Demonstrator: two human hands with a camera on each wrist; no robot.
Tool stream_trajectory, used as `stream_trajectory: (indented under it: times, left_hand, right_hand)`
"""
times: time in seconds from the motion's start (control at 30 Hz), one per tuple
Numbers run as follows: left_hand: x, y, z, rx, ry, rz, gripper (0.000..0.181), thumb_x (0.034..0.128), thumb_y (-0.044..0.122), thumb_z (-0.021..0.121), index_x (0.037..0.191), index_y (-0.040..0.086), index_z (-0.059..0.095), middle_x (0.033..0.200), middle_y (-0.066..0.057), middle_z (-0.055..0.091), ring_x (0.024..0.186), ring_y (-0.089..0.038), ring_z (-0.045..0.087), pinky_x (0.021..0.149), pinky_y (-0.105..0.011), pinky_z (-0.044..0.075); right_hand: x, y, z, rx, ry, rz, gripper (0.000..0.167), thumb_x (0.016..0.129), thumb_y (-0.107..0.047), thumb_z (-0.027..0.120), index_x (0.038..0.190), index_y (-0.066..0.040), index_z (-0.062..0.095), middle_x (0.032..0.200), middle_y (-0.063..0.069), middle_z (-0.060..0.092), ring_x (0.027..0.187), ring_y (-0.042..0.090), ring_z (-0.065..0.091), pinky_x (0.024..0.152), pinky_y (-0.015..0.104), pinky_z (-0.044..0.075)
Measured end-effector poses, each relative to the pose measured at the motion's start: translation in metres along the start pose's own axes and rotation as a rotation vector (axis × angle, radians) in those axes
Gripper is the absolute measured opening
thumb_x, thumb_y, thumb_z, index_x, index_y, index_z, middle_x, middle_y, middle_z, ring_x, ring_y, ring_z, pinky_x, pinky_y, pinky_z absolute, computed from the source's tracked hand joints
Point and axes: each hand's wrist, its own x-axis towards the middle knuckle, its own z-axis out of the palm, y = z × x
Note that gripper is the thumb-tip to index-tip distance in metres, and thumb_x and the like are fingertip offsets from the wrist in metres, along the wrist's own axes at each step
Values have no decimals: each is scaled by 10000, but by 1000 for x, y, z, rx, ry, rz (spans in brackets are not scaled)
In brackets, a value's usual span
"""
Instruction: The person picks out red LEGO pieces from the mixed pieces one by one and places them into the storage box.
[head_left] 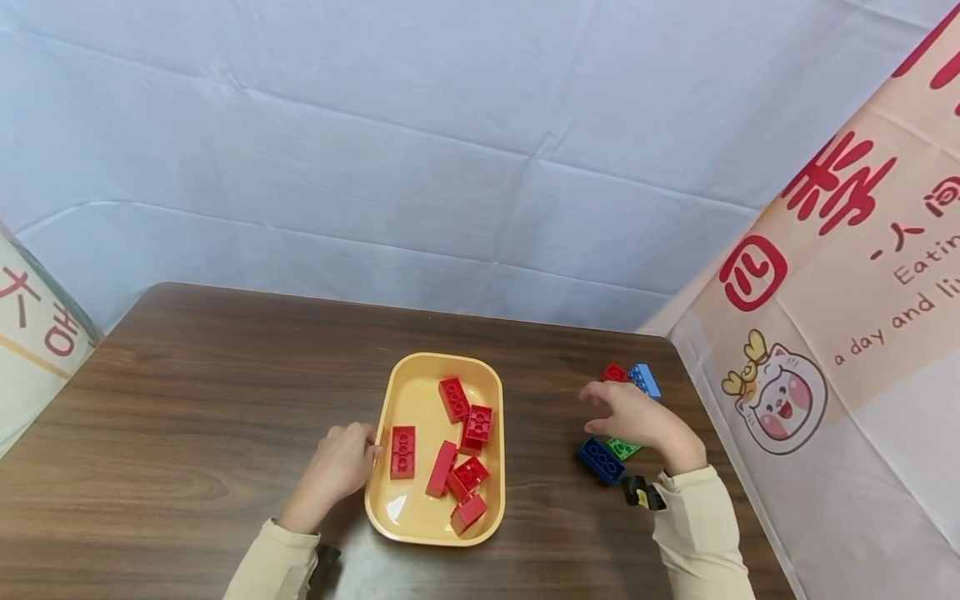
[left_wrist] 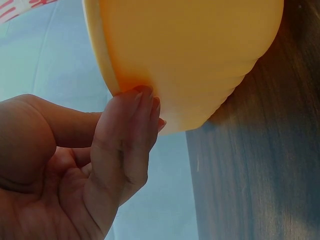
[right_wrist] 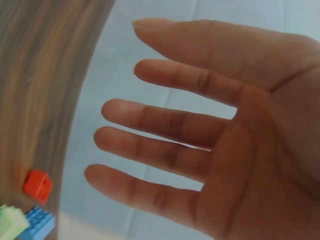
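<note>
My left hand [head_left: 341, 462] pinches the left rim of a yellow tray [head_left: 380, 500]. Close up in the left wrist view, the fingers [left_wrist: 127, 130] lie against the tray's outer wall [left_wrist: 195, 55]. Inside the tray are several red bricks, one of them [head_left: 402, 452] apart at the left. On the right, my right hand [head_left: 633, 414] hovers over loose bricks and holds nothing; its fingers [right_wrist: 165, 117] are extended and spread. Around it are a dark blue brick [head_left: 602, 461], a green brick [head_left: 623, 448] partly hidden, a red brick [head_left: 615, 372] and a light blue brick [head_left: 644, 381].
The brown wooden table [head_left: 247, 375] ends at a white cloth backdrop [head_left: 360, 183]. A printed cloth [head_left: 847, 333] hangs along the right edge. Another printed cloth [head_left: 33, 333] stands at the left. A black band [head_left: 643, 492] is on the right wrist.
</note>
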Motion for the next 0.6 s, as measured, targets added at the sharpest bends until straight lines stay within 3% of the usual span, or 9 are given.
stream_trajectory:
  times: [0.33, 0.6]
  left_hand:
    - [0, 0, 0, 0, -7, -5, 83, 823, 52, 618, 742, 36, 620, 666, -58, 564, 597, -210, 514, 521, -331, 422]
    - [0, 0, 0, -1, -10, -9, 85, 822, 54, 620, 737, 40, 616, 664, -55, 561, 607, -211, 515, 528, -335, 421]
  right_hand:
    - [-5, 37, 11, 68, -31, 101, 336, 780, -80, 680, 1077, 20, 559, 905, 96, 566, 801, 250, 523, 683, 414, 456]
    - [-8, 54, 19, 76, -33, 105, 339, 778, -77, 681, 1075, 36, 562, 872, 85, 552, 744, 206, 501, 642, 380, 446]
